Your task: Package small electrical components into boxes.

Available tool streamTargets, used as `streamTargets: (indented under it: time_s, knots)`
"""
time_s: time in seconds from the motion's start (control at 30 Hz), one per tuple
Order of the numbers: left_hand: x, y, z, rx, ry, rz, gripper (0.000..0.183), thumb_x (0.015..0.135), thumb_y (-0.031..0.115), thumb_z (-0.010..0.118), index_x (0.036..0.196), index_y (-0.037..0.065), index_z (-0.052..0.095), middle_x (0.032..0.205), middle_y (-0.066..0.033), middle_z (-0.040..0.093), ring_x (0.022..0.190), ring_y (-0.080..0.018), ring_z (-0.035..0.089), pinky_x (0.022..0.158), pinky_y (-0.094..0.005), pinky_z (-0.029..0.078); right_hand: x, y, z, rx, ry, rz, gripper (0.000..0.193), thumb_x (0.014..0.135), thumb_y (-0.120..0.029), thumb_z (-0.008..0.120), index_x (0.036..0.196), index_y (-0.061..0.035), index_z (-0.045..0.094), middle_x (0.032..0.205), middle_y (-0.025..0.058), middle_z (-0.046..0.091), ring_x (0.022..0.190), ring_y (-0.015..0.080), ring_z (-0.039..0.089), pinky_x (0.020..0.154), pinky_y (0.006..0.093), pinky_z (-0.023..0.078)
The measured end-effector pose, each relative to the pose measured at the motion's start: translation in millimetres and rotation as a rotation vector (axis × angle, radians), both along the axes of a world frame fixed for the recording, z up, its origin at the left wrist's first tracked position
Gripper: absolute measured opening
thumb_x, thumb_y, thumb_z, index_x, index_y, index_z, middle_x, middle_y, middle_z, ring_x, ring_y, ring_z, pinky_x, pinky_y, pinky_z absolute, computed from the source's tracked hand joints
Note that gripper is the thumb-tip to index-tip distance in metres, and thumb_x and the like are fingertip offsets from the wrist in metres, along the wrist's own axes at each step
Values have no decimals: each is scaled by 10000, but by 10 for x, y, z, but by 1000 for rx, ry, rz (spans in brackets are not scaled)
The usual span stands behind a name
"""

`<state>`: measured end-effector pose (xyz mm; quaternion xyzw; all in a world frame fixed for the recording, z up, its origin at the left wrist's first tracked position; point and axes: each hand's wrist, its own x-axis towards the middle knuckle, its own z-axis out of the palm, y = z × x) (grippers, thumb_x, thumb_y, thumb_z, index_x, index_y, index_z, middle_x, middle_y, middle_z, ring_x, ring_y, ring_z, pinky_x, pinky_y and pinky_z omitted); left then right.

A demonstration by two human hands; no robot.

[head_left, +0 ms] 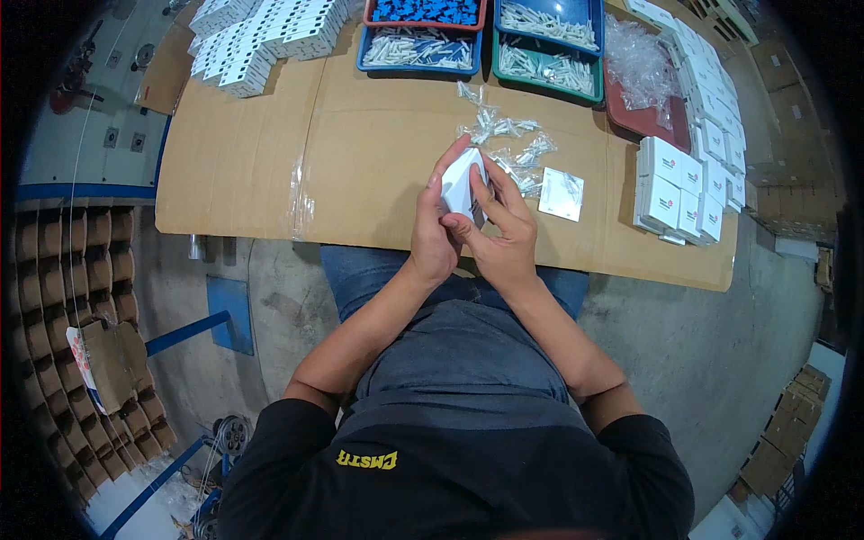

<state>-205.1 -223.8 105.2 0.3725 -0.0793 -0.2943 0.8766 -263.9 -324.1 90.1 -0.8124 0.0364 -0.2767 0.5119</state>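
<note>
A small white box [460, 187] is held between both hands above the near edge of the cardboard-covered table. My left hand [435, 236] is closed around its left side. My right hand [504, 236] grips it from the right, thumb and fingers against its faces. Just beyond the hands lie several small clear plastic bags [525, 163] with thin white pieces inside. To the right of my right hand, a flat white square packet or leaflet [562, 194] rests on the cardboard [378, 171].
At the back stand a red tray of blue pieces [425, 12], and blue [418, 50] and green [547, 72] trays of white pieces. A dark red tray [641, 121] holds crumpled clear plastic bags [637, 54]. White boxes are stacked back left [270, 36] and at right [670, 189].
</note>
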Motion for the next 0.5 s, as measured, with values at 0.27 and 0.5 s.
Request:
streamTargets:
  time_s: [0.27, 0.5]
  knots:
    - [2, 36, 103, 133, -180, 3, 703, 980, 174, 531, 1627, 57, 282, 1591, -141, 412, 1399, -239, 460, 1161, -356, 362, 48, -282, 178, 386, 20, 53, 351, 1005, -180, 645, 1302, 7, 655, 1378, 156, 619, 1234, 254, 627, 1017, 357, 496]
    - [-67, -36, 42, 248, -756, -73, 710, 995, 284, 564, 1592, -18, 327, 1688, -200, 222, 1575, -312, 189, 1251, -420, 163, 235, -289, 190, 557, 132, -263, 511, 1103, -363, 502, 793, 13, 657, 638, -4, 567, 597, 71, 475, 547, 298, 394]
